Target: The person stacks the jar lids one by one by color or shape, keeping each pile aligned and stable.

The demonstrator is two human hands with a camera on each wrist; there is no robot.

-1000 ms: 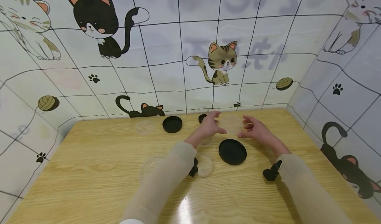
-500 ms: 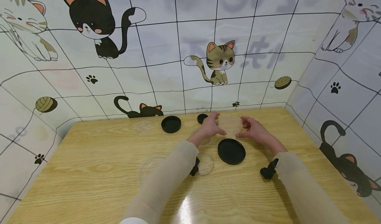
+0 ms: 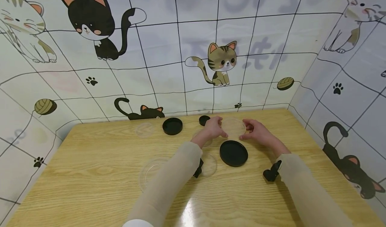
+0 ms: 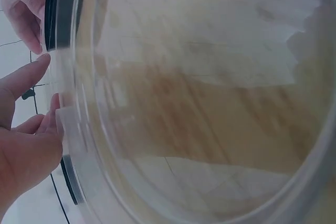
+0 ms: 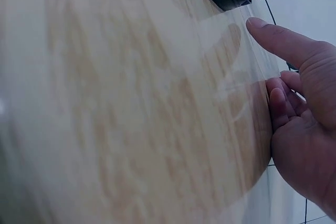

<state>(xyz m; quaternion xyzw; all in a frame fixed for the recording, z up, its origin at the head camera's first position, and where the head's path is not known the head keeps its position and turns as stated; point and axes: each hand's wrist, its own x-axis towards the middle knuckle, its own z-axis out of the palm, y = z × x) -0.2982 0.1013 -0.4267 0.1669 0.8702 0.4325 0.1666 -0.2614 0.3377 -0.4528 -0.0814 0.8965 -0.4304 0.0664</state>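
At the table's back right in the head view, both hands are around a clear round container (image 3: 233, 128). My left hand (image 3: 212, 128) holds its left side with thumb and fingers curved at the rim. From the other side my right hand (image 3: 257, 131) holds the rim, thumb toward the front. Just in front of it lies a large black round lid (image 3: 233, 153). In the left wrist view a clear container (image 4: 210, 203) fills the foreground, partly overlapping the left hand's fingertips. The right wrist view shows the right hand (image 5: 304, 124) with thumb stretched out and fingers bent.
A middle-sized black lid (image 3: 173, 126) and a small black lid (image 3: 204, 120) lie along the back edge. Clear round pieces stand nearby: one (image 3: 144, 129) back left, one (image 3: 208, 165) beside the left wrist, and a wide one (image 3: 147, 165) partly under the left sleeve. Wood-grain table (image 3: 99, 173); cat-print wall behind.
The hands have closed in slightly on the clear round container from both sides. The view has shifted a little; the lids and other clear pieces stay in place.
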